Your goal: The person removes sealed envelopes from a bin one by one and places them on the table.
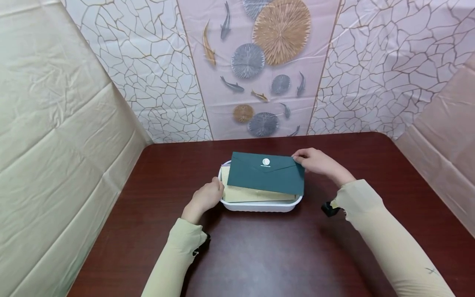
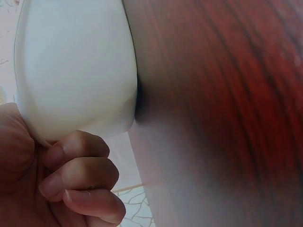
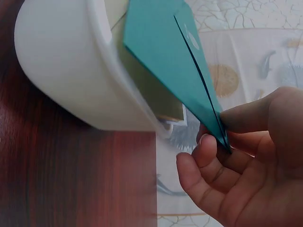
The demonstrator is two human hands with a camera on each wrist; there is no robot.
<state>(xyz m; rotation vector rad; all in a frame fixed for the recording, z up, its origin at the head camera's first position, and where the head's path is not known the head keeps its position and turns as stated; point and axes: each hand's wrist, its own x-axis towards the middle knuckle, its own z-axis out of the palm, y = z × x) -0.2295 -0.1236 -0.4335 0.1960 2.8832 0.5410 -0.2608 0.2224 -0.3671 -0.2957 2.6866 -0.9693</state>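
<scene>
A dark green envelope [image 1: 265, 173] with a small round white emblem lies tilted over a white plastic basin [image 1: 259, 207]. My right hand [image 1: 315, 161] pinches its far right corner between thumb and fingers; in the right wrist view the envelope [image 3: 165, 61] rises above the basin's rim [image 3: 106, 52]. Under it, a cream-coloured envelope or sheet [image 1: 239, 194] shows inside the basin. At the basin's left end, my left hand [image 1: 205, 194] grips the rim, and the left wrist view has its curled fingers [image 2: 80, 175] against the basin's outer wall [image 2: 78, 66].
The basin stands on a dark red-brown wooden table [image 1: 252, 251]. Behind the table hangs a patterned cloth [image 1: 245, 82] with fish and round motifs. Beige cloth [image 1: 70, 123] hangs on the left side, pinkish cloth [image 1: 445, 132] on the right.
</scene>
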